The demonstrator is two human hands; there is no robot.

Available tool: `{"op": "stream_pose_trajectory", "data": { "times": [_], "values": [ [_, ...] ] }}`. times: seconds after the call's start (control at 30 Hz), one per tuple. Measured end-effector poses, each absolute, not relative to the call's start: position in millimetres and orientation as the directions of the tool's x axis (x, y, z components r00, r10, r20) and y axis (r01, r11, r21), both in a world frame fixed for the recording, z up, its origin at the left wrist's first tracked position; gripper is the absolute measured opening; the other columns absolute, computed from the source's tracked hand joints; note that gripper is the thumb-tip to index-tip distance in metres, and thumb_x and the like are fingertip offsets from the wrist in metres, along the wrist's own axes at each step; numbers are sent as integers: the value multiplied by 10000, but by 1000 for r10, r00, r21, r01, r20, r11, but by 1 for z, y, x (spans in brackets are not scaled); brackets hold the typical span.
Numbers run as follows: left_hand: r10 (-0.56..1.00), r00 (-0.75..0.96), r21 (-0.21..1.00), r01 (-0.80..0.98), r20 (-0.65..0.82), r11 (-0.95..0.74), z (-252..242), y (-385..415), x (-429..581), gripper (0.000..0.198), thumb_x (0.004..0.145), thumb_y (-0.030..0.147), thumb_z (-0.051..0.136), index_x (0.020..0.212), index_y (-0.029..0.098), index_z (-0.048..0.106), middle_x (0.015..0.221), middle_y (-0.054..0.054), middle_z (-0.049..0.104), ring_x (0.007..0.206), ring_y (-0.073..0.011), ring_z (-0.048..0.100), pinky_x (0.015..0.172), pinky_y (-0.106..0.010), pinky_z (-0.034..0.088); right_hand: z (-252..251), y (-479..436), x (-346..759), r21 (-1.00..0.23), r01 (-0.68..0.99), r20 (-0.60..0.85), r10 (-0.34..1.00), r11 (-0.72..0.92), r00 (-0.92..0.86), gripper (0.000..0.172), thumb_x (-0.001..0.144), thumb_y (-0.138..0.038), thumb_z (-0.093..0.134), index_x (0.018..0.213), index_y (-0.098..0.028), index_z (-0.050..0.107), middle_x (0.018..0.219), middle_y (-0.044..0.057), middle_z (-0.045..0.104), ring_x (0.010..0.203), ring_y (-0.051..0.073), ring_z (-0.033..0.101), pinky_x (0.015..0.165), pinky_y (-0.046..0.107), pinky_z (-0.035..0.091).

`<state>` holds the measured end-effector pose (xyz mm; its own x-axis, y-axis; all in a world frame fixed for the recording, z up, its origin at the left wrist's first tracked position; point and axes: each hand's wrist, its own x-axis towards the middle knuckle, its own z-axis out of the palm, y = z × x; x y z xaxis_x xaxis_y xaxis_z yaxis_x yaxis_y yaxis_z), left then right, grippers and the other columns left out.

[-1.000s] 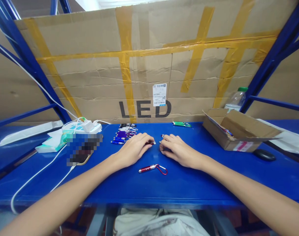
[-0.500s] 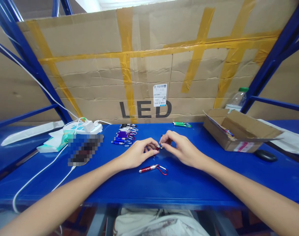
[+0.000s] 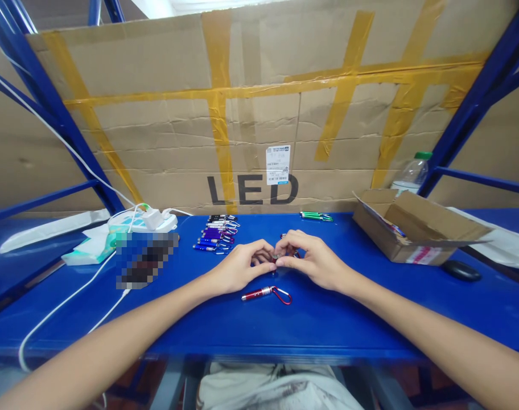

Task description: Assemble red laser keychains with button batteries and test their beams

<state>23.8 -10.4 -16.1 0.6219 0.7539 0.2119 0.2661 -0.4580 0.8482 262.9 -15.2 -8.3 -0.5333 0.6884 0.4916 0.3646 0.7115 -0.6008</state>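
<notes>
Hands (image 3: 239, 267) (image 3: 316, 259) close together, fingers (image 3: 287, 241) curled

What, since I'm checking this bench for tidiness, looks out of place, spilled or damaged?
Nothing looks spilled. The upright cardboard panel at the back is creased and crossed with yellow tape, so it looks worn. A red carabiner penlight lies apart from the grouped penlights, perhaps deliberately.
</notes>
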Motion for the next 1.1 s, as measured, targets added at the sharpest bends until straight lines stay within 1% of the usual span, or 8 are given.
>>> {"op": "stream_pose_trajectory", "data": {
  "times": [0.07,0.2,0.3,0.4,0.6,0.73,0.9,1.1],
  "values": [
    [750,627,850,262,210,-457,-17,-10,23,233,974,346,729,1120,172,677,1029,-59,789,946,-191,739,857,-319,557,-9,-16,262,-594,367,493,685,716,-536,198,1011,-412,725,961,-221,721,933,40,716,916,225,612,875,373,483],
    [749,630,834,287,207,-472,-17,-10,23,246,963,362,739,1114,176,682,1010,-47,787,906,-185,726,838,-308,550,-9,-16,262,-585,370,496,679,722,-541,181,1032,-400,693,1025,-227,750,966,50,706,927,225,613,874,374,486],
    [753,621,774,361,216,-520,-16,-10,23,230,965,380,735,1089,189,706,994,-27,780,840,-172,689,778,-289,523,-9,-16,262,-614,347,487,686,709,-540,207,1034,-418,683,1071,-236,774,997,59,711,924,221,625,859,367,502],
    [738,629,698,415,244,-584,-16,-9,22,196,966,375,737,1043,195,734,972,-16,768,856,-179,671,776,-284,491,-9,-17,261,-682,298,462,710,667,-531,237,1015,-443,702,1078,-231,787,1014,58,719,890,207,635,830,352,516],
    [707,644,669,391,292,-632,-18,-8,22,136,948,330,772,966,195,761,917,-9,744,871,-182,655,822,-284,475,-9,-17,258,-800,240,388,779,550,-492,259,925,-463,795,1009,-217,800,1000,45,719,837,187,624,804,342,523],
    [708,628,651,396,323,-648,-17,-11,24,181,938,377,786,921,198,763,891,-11,745,865,-187,650,811,-290,475,-7,-18,257,-852,198,341,801,485,-493,296,870,-492,841,952,-210,804,928,27,712,790,173,611,771,334,521],
    [729,606,641,429,318,-636,-15,-14,25,179,943,372,774,892,203,740,904,2,777,849,-182,668,795,-289,461,-4,-20,257,-866,163,343,799,472,-494,313,839,-504,865,911,-206,803,907,26,710,769,168,596,760,334,515],
    [695,618,549,460,367,-698,-14,-14,25,159,949,312,778,870,205,692,886,23,755,841,-175,645,818,-301,417,-4,-22,256,-878,108,351,780,467,-518,271,809,-446,905,884,-209,797,912,20,715,804,173,601,794,339,510]
  ]
}}
